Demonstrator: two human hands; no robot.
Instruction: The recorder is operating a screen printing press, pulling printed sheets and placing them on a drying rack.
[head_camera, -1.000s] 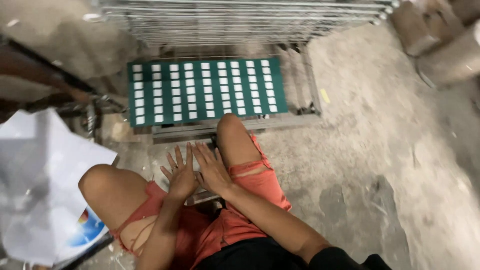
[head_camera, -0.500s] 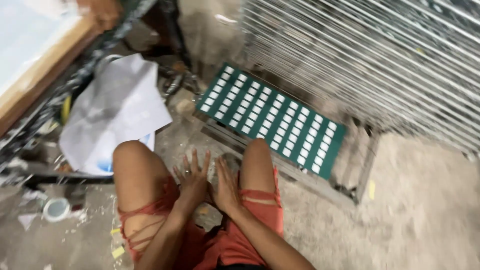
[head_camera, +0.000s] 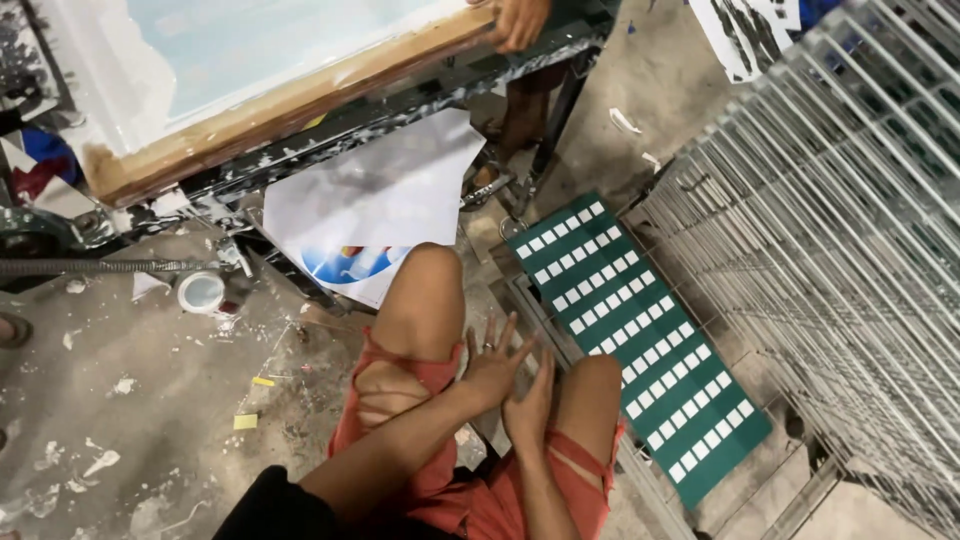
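1. Head view: the green printed sheet (head_camera: 640, 335), covered in rows of small white rectangles, lies flat on the lowest wire shelf (head_camera: 590, 345) of a metal drying rack (head_camera: 840, 230), running from 12 o'clock down toward 4 o'clock of the hands.
2. It looks thin, light and floppy, and its print may smear if touched; judging by that, the bare edges or corners are the safest places to take hold.
3. The left hand (head_camera: 492, 362) is raised between the knees, fingers spread and empty, just beside the near edge of the sheet at its 1 o'clock.
4. The right hand (head_camera: 532, 402) sits touching the left at its 5 o'clock, fingers lying close together, pinching nothing.
5. At 11 o'clock of the hands a white sheet with a blue round print (head_camera: 375, 205) hangs below a wood-framed printing screen (head_camera: 270, 95); another person's hand (head_camera: 517, 20) grips the frame's far edge.
6. A roll of tape (head_camera: 201, 292) lies at 9 o'clock on the concrete floor (head_camera: 150, 420), which is stained and littered with scraps of paper.
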